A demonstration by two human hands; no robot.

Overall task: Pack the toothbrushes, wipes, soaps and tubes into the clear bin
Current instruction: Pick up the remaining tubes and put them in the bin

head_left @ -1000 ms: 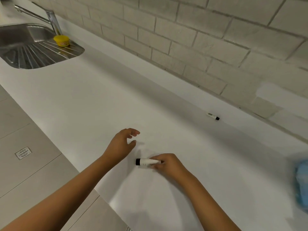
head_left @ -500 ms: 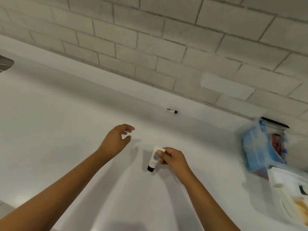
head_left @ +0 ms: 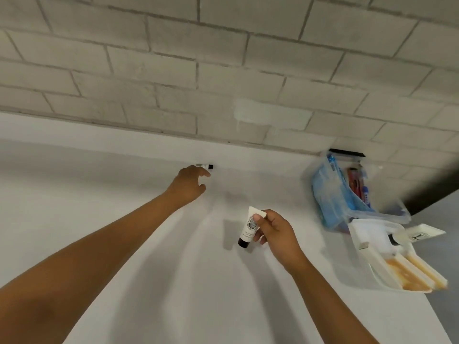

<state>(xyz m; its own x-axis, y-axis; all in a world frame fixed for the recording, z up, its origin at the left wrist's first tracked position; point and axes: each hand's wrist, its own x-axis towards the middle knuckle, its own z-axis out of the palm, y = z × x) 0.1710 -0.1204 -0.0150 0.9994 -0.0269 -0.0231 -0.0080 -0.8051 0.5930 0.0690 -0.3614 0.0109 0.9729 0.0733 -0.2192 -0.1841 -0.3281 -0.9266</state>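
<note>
Right grip (head_left: 275, 234) pinches the white squeeze tube with a dark cap (head_left: 248, 227), cap down, just above the white counter (head_left: 124, 194). Off to the right sits the clear plastic bin (head_left: 387, 212), blue packets inside. Farther back, left grip (head_left: 190, 183) hovers loose-fingered, holding nothing, just beside a small black-capped white tube (head_left: 207, 166) by the wall.

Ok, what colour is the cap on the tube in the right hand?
The cap is dark, nearly black, the tube white; head view.
</note>
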